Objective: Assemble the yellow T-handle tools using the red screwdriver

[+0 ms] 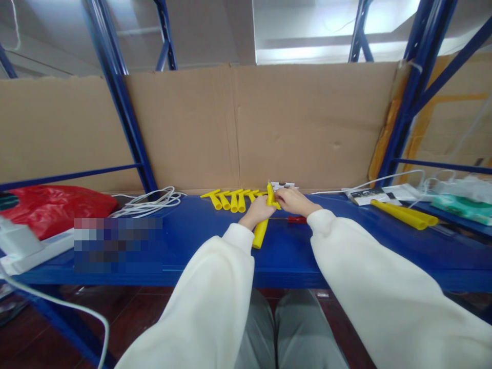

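Observation:
My left hand (pixel 261 209) is closed around a yellow T-shaped plastic tool (pixel 260 236), its tube-like handle slanting down toward me. At the tool's upper end, my right hand (pixel 292 201) has its fingers pinched together close to the crosspiece. Whatever those fingers hold is hidden. Behind my left hand, several more yellow T-shaped tools (pixel 234 202) lie in a row with their tube ends facing me. On the table beneath my right wrist rests a red-handled tool (pixel 297 219) with a thin shaft, partly covered.
Two yellow tubes (pixel 403 215) lie at the right beside a small box (pixel 369 196) and a green packet (pixel 463 207). At the left are a coiled white cable (pixel 154 202), a red bag (pixel 65 207) and a power strip (pixel 49 248). Cardboard (pixel 269 123) walls the blue table's (pixel 215 256) back.

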The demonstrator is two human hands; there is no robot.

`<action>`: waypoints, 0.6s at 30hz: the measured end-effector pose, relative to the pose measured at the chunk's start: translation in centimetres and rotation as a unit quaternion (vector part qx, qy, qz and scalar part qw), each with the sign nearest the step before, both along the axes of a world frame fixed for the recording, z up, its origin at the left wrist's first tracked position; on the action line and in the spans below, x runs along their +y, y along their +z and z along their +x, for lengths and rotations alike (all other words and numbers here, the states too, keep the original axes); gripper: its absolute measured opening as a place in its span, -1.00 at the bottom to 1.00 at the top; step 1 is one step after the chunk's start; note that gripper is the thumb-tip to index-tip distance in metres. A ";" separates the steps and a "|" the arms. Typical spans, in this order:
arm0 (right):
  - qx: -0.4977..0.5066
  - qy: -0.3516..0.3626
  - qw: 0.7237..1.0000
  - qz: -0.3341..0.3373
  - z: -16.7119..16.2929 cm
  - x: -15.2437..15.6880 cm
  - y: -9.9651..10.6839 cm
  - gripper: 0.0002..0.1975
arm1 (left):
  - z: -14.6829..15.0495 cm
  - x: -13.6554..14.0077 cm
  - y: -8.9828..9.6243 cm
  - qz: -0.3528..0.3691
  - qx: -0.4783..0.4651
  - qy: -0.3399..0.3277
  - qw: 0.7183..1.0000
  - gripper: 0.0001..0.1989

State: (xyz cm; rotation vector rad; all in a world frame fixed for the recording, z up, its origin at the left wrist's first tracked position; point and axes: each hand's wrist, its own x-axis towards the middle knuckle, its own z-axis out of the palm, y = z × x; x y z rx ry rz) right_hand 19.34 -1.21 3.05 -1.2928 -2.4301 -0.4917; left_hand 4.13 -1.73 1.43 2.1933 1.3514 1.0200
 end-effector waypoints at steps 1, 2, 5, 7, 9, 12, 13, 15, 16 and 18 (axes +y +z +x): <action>-0.001 0.001 1.000 -0.002 -0.1 0.0 0.0 -0.76 | 0.0 0.0 0.0 -0.003 0.004 0.011 1.000 -0.75; 0.001 0.003 1.000 -0.005 -0.2 0.1 -0.1 -0.76 | 0.0 -0.1 -0.1 -0.007 0.008 0.018 1.000 -0.76; 0.008 0.004 1.000 -0.008 0.1 0.0 -0.5 -0.75 | 0.3 -0.2 -0.1 -0.018 0.011 0.021 1.000 -0.78; 0.002 0.005 1.000 -0.001 0.4 -0.2 -0.6 -0.75 | 0.4 -0.4 0.0 -0.021 0.008 0.014 1.000 -0.79; -0.010 0.002 1.000 0.006 0.6 -0.3 -0.6 -0.74 | 0.6 -0.6 0.0 -0.025 0.007 0.008 1.000 -0.78; -0.031 0.002 0.999 0.013 0.7 -0.5 -0.6 -0.74 | 0.6 -0.7 0.0 -0.034 0.009 0.003 0.999 -0.76; -0.038 0.005 0.999 0.015 0.6 -0.5 -0.6 -0.74 | 0.5 -0.7 0.0 -0.037 0.009 0.007 0.999 -0.76; -0.050 0.011 0.999 0.012 0.6 -0.7 -0.7 -0.72 | 0.4 -0.5 -0.1 -0.040 0.005 0.025 0.999 -0.77; -0.054 0.011 0.998 0.008 0.6 -0.7 -0.8 -0.72 | 0.3 -0.5 -0.1 -0.041 0.002 0.035 0.999 -0.78; -0.050 -0.005 0.999 -0.002 0.8 -0.8 -0.8 -0.71 | 0.1 -0.4 -0.2 -0.040 -0.007 0.044 0.998 -0.82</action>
